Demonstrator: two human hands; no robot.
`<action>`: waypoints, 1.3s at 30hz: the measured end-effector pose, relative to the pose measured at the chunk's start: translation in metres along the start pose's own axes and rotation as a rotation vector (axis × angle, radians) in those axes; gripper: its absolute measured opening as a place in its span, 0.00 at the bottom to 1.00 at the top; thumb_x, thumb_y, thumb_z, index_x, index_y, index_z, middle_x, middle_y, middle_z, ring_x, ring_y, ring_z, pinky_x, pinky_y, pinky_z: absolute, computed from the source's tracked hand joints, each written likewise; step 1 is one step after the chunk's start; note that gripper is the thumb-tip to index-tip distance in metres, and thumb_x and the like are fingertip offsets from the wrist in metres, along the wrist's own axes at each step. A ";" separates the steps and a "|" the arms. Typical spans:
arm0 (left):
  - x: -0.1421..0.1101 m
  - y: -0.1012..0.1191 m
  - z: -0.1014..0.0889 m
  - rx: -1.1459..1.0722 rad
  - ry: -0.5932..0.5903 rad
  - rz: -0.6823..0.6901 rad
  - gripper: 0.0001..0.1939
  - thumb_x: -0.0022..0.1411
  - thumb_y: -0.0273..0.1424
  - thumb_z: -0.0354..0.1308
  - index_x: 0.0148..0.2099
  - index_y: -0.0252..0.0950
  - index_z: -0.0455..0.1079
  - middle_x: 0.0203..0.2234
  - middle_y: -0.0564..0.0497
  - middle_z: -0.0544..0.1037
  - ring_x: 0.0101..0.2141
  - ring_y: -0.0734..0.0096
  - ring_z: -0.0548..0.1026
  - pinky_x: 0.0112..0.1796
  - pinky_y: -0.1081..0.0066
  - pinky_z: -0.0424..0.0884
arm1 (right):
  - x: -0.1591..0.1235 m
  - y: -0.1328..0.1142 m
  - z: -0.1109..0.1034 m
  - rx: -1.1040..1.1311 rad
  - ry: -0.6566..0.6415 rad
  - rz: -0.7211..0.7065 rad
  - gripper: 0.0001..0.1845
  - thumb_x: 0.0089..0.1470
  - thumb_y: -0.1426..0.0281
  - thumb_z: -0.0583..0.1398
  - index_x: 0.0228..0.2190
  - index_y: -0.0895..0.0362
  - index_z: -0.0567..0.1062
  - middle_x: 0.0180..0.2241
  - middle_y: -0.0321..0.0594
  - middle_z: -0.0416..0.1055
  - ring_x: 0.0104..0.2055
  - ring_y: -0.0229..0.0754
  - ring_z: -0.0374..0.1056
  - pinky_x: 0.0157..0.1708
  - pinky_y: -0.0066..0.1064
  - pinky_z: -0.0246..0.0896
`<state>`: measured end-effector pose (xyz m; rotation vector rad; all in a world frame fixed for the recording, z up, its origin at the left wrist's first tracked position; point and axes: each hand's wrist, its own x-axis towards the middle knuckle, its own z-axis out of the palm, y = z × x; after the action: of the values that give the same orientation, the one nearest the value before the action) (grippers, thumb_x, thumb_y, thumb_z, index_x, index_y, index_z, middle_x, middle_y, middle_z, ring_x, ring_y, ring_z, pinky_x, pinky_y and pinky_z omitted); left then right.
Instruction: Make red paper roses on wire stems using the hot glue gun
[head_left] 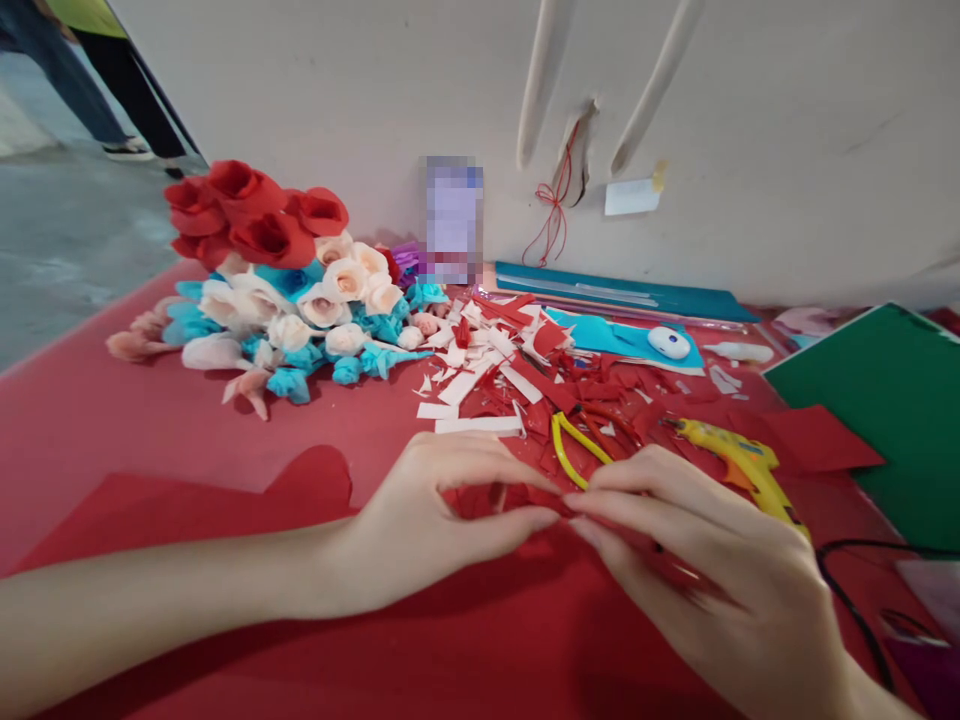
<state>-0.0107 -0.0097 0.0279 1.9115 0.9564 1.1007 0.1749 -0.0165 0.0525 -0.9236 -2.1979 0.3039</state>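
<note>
My left hand (439, 520) and my right hand (697, 575) meet at their fingertips low over the red table (112, 420). Both pinch a small red paper piece (495, 498) between thumb and fingers. The left hand's fingers curl over it; the right hand's fingers press together at its right end. Yellow-handled scissors (574, 445) lie just behind the fingertips among red scraps. A yellow glue gun (742, 465) lies right of them, close to my right hand.
A pile of red, cream and blue paper roses (277, 280) sits at the back left. Red and white paper scraps (510, 365) litter the middle. Blue sheets (622, 295), a green sheet (892, 410) and a black cable (855, 600) lie at the right. A person's legs (90, 70) stand far left.
</note>
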 end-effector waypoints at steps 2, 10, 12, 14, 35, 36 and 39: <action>0.001 0.000 0.000 0.001 0.013 0.006 0.03 0.51 0.25 0.59 0.31 0.34 0.73 0.22 0.53 0.77 0.24 0.77 0.72 0.28 0.78 0.69 | -0.001 -0.001 0.001 -0.010 0.013 -0.011 0.08 0.45 0.79 0.59 0.29 0.56 0.74 0.27 0.34 0.70 0.28 0.33 0.65 0.27 0.24 0.62; 0.003 0.000 0.002 0.044 0.000 -0.007 0.03 0.50 0.25 0.60 0.30 0.32 0.74 0.22 0.51 0.78 0.24 0.76 0.73 0.28 0.77 0.69 | -0.010 0.004 0.005 -0.189 0.036 -0.162 0.11 0.44 0.83 0.57 0.30 0.59 0.71 0.29 0.37 0.71 0.29 0.37 0.65 0.31 0.31 0.60; 0.003 0.000 0.002 0.038 -0.005 -0.010 0.03 0.50 0.24 0.60 0.30 0.31 0.74 0.22 0.52 0.78 0.24 0.76 0.73 0.28 0.78 0.69 | -0.012 0.005 0.007 -0.225 0.020 -0.207 0.11 0.44 0.84 0.57 0.31 0.60 0.71 0.29 0.39 0.71 0.29 0.38 0.65 0.31 0.33 0.59; 0.003 0.000 0.002 0.029 -0.014 -0.015 0.03 0.51 0.24 0.60 0.30 0.31 0.74 0.22 0.51 0.78 0.24 0.77 0.73 0.28 0.78 0.69 | -0.013 0.006 0.007 -0.209 0.006 -0.198 0.12 0.44 0.84 0.57 0.32 0.60 0.71 0.29 0.40 0.71 0.29 0.38 0.65 0.31 0.32 0.59; 0.002 -0.002 -0.001 -0.075 0.020 -0.062 0.04 0.51 0.23 0.59 0.33 0.32 0.73 0.24 0.52 0.77 0.25 0.78 0.71 0.29 0.81 0.69 | 0.001 0.001 -0.006 0.068 0.024 0.205 0.07 0.51 0.78 0.55 0.29 0.54 0.67 0.30 0.30 0.67 0.32 0.28 0.63 0.33 0.12 0.57; 0.002 -0.002 -0.001 -0.081 0.019 -0.050 0.05 0.51 0.22 0.59 0.33 0.32 0.73 0.25 0.53 0.78 0.26 0.79 0.72 0.30 0.81 0.69 | 0.002 0.002 -0.006 0.096 0.010 0.229 0.07 0.51 0.78 0.55 0.29 0.54 0.67 0.29 0.29 0.67 0.31 0.27 0.63 0.32 0.11 0.57; 0.002 -0.003 -0.002 -0.092 0.013 -0.021 0.07 0.52 0.21 0.58 0.35 0.34 0.73 0.27 0.54 0.78 0.29 0.80 0.73 0.32 0.83 0.69 | 0.002 0.003 -0.006 0.142 -0.012 0.273 0.07 0.51 0.77 0.55 0.29 0.52 0.68 0.28 0.27 0.67 0.30 0.27 0.63 0.32 0.09 0.57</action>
<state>-0.0125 -0.0066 0.0270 1.8188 0.9152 1.1264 0.1795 -0.0128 0.0563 -1.1442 -2.0303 0.5875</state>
